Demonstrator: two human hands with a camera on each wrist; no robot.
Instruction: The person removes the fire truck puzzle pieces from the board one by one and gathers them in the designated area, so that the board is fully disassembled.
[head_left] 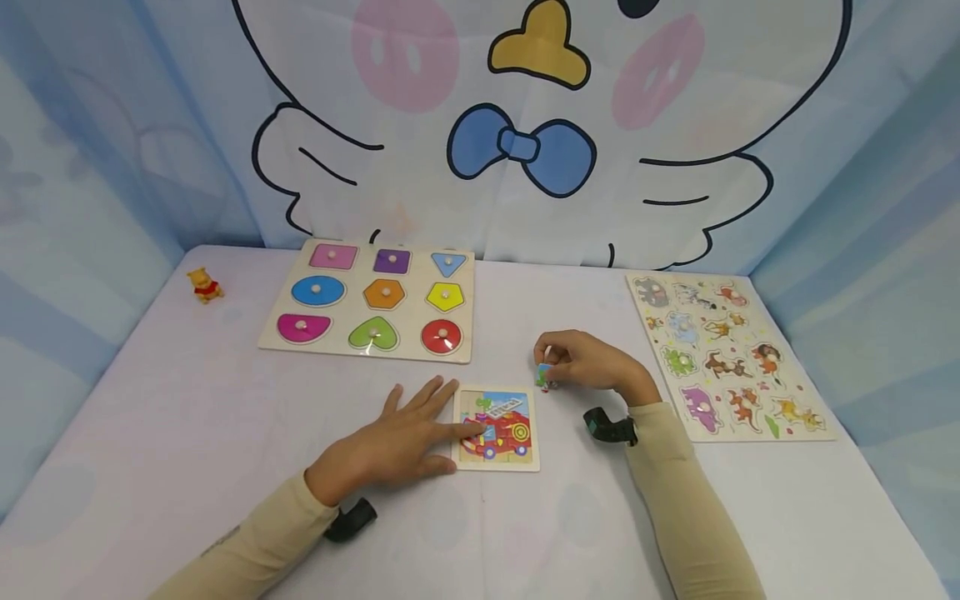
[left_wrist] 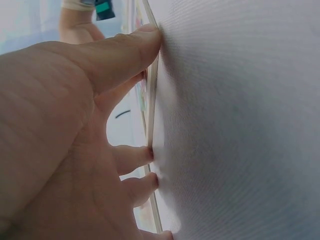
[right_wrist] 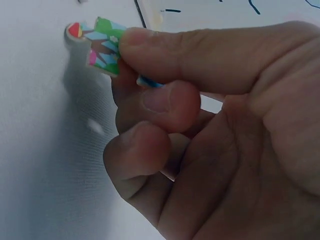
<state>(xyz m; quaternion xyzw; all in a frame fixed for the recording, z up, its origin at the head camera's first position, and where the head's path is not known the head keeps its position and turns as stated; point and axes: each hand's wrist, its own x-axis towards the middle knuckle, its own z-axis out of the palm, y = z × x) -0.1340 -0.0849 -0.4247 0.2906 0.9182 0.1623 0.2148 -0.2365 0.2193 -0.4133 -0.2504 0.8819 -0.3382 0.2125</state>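
A small square jigsaw puzzle of a red fire engine with a ladder lies in a pale wooden frame (head_left: 536,437) on the cloth. My left hand (head_left: 405,437) is spread beside it, its index finger resting on the picture and the thumb at the frame's near left corner. In the left wrist view, the thumb and fingertips touch the frame's edge (left_wrist: 152,110). Past the frame's far right corner, my right hand (head_left: 588,362) pinches a jigsaw piece (right_wrist: 106,45), green, blue, brown and pink, between thumb and fingers. A blue edge shows behind the thumb; its piece is mostly hidden.
Behind the left hand lies a wooden shape board (head_left: 341,350) with knobbed coloured shapes. An animal puzzle board (head_left: 750,429) is at the right. A small yellow bear figure (head_left: 204,285) stands at the far left. A printed curtain (head_left: 517,217) closes off the table's back.
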